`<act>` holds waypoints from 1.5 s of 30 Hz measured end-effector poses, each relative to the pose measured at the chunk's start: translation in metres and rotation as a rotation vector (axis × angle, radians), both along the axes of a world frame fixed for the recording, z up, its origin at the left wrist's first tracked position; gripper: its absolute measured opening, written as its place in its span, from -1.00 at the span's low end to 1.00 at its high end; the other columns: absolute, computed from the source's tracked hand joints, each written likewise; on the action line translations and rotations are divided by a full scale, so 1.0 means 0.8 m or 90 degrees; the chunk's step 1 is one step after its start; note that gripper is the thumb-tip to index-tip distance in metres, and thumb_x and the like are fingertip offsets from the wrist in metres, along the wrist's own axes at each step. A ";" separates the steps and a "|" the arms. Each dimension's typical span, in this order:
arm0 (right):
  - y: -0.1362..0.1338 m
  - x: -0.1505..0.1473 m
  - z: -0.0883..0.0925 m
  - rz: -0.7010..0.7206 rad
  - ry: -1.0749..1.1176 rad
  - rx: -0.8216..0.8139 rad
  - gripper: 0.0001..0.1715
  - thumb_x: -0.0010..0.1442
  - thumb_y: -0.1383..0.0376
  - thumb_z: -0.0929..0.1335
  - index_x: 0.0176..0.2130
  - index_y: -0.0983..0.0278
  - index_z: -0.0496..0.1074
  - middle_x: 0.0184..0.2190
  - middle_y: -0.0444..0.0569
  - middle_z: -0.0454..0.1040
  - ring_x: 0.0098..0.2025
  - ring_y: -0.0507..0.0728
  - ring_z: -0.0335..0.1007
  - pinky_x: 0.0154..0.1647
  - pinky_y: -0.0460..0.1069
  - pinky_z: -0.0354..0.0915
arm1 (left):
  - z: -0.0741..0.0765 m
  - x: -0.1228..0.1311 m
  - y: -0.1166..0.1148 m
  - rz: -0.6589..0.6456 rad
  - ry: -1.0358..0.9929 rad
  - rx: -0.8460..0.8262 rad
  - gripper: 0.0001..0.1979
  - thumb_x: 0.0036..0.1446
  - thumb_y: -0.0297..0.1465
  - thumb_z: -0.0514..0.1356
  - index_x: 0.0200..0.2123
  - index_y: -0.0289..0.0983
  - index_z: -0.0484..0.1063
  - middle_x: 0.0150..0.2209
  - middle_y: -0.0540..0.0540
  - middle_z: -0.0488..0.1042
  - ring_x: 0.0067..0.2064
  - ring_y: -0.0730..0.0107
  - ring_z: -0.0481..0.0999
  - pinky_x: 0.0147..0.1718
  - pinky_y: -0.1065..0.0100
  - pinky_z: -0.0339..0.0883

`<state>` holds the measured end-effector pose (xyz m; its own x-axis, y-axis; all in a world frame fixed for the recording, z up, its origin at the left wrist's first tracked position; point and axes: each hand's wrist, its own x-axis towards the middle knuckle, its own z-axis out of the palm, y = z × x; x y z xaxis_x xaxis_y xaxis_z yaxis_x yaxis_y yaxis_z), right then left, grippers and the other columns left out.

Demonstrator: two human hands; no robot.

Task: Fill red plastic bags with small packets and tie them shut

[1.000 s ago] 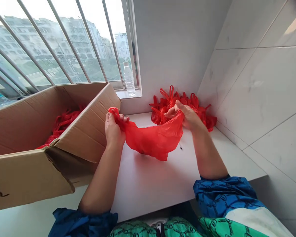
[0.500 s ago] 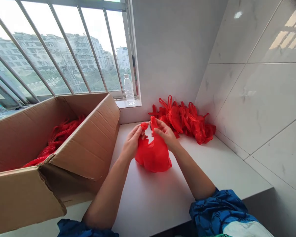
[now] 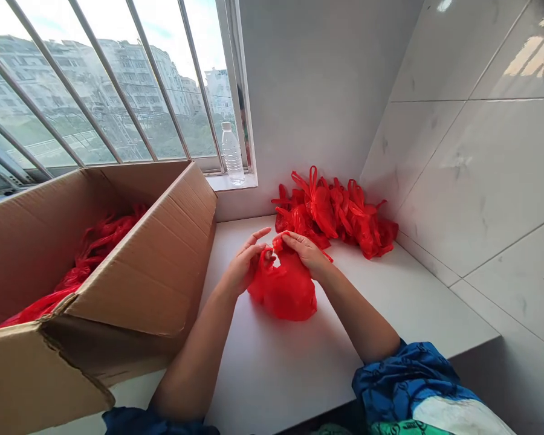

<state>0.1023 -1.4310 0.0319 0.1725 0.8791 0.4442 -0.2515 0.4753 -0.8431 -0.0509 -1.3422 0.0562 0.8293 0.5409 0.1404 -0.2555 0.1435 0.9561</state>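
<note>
A filled red plastic bag [image 3: 286, 293] rests on the white counter [image 3: 263, 368] in front of me. My left hand [image 3: 246, 264] pinches a handle at the bag's upper left, its index finger stretched out above. At the upper right of the bag, my right hand [image 3: 303, 251] has its thumb and fingers closed on the other handle. The bag's contents are hidden by the plastic. Behind the hands, several tied red bags [image 3: 340, 211] lie heaped against the wall.
An open cardboard box [image 3: 140, 266] with crumpled red bags [image 3: 88, 260] inside stands on the left. A clear plastic bottle [image 3: 233, 156] is on the sill of the barred window. Tiled wall [image 3: 494, 181] borders the counter on the right.
Both hands have come down slightly with the handles, and the left index finger has straightened. The bag's top sits lower. The view has shifted a little.
</note>
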 end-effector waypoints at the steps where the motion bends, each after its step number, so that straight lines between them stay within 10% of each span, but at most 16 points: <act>1: -0.005 0.004 0.002 0.000 -0.063 0.008 -0.64 0.24 -0.04 0.39 -0.18 0.18 0.50 -0.33 -0.13 0.54 -0.27 0.08 0.46 -0.16 -0.01 0.38 | 0.000 0.000 0.001 0.003 0.007 0.004 -0.40 0.11 -0.25 0.35 0.19 -0.18 0.31 -0.41 0.01 0.45 -0.38 0.46 0.43 -0.33 0.43 0.29; 7: -0.035 0.015 0.018 -0.197 -0.400 0.134 -0.82 0.26 0.12 0.41 -0.24 0.15 0.55 -0.08 -0.02 0.43 -0.07 0.14 0.39 -0.11 0.04 0.36 | 0.001 -0.007 0.009 -0.029 0.034 0.237 -0.54 0.15 -0.23 0.33 0.11 -0.19 0.45 -0.44 0.02 0.40 -0.38 0.49 0.38 -0.35 0.45 0.25; 13: -0.045 0.003 0.017 -0.230 -0.431 0.119 -0.85 0.24 0.21 0.42 -0.16 0.16 0.49 -0.20 -0.07 0.52 -0.20 0.11 0.46 -0.19 0.03 0.40 | 0.006 -0.014 0.007 -0.085 0.107 0.327 -0.54 0.13 -0.24 0.33 0.11 -0.17 0.46 -0.37 -0.02 0.49 -0.34 0.41 0.45 -0.33 0.39 0.31; 19: -0.051 -0.002 0.003 -0.328 -0.468 0.181 -0.97 0.26 0.28 0.41 -0.25 0.14 0.52 0.03 -0.03 0.49 -0.06 0.14 0.49 -0.07 0.08 0.41 | 0.002 -0.010 -0.007 0.205 0.129 0.622 -0.81 0.10 -0.42 0.27 -0.19 -0.19 0.61 -0.57 0.07 0.39 -0.50 0.49 0.33 -0.45 0.45 0.19; 26: -0.059 0.001 -0.029 -0.400 -0.475 0.229 -0.92 0.26 0.24 0.42 -0.22 0.05 0.56 0.05 -0.04 0.46 0.07 0.19 0.44 0.05 0.16 0.41 | -0.008 -0.010 -0.014 0.010 0.018 0.260 -0.65 0.20 -0.24 0.25 0.02 -0.23 0.55 -0.05 -0.21 0.57 -0.02 0.21 0.55 -0.06 0.30 0.41; 29: -0.072 0.007 -0.042 -0.413 -0.466 0.222 -0.94 0.23 0.24 0.45 -0.24 0.05 0.58 0.04 -0.04 0.46 0.07 0.20 0.42 0.07 0.19 0.39 | -0.017 -0.013 -0.006 0.099 -0.002 0.159 -0.63 0.11 -0.18 0.35 -0.07 -0.25 0.60 -0.17 -0.20 0.61 -0.13 0.28 0.58 -0.15 0.36 0.42; 32: -0.084 0.010 -0.053 -0.412 -0.449 0.204 -0.93 0.24 0.24 0.44 -0.24 0.05 0.59 -0.05 -0.04 0.52 -0.02 0.18 0.47 0.00 0.16 0.41 | -0.023 -0.015 -0.001 0.155 0.039 0.207 -0.61 0.00 -0.19 0.43 -0.11 -0.25 0.62 -0.22 -0.18 0.62 -0.19 0.31 0.57 -0.20 0.40 0.41; 40: -0.074 0.002 -0.059 -0.441 -0.498 0.264 -0.82 0.27 0.32 0.40 -0.20 0.02 0.58 -0.14 -0.07 0.60 -0.13 0.16 0.53 -0.12 0.11 0.44 | -0.014 -0.015 -0.018 -0.035 0.164 0.391 -0.61 0.20 -0.08 0.22 -0.10 -0.22 0.62 -0.20 -0.16 0.62 -0.16 0.18 0.58 -0.20 0.30 0.43; 45: -0.071 -0.003 -0.055 -0.456 -0.517 0.267 -0.83 0.29 0.30 0.38 -0.20 0.02 0.57 -0.14 -0.07 0.60 -0.14 0.15 0.53 -0.15 0.11 0.45 | -0.015 -0.021 -0.017 0.047 0.191 0.561 -0.75 0.15 -0.18 0.29 -0.21 -0.18 0.63 -0.34 -0.07 0.60 -0.34 0.34 0.49 -0.35 0.40 0.34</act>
<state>0.0998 -1.4875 -0.0119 0.1015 0.4523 0.8861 0.7311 0.5702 -0.3748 -0.0674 -1.3555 0.0445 0.8651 0.3936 0.3110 0.0401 -0.6722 0.7392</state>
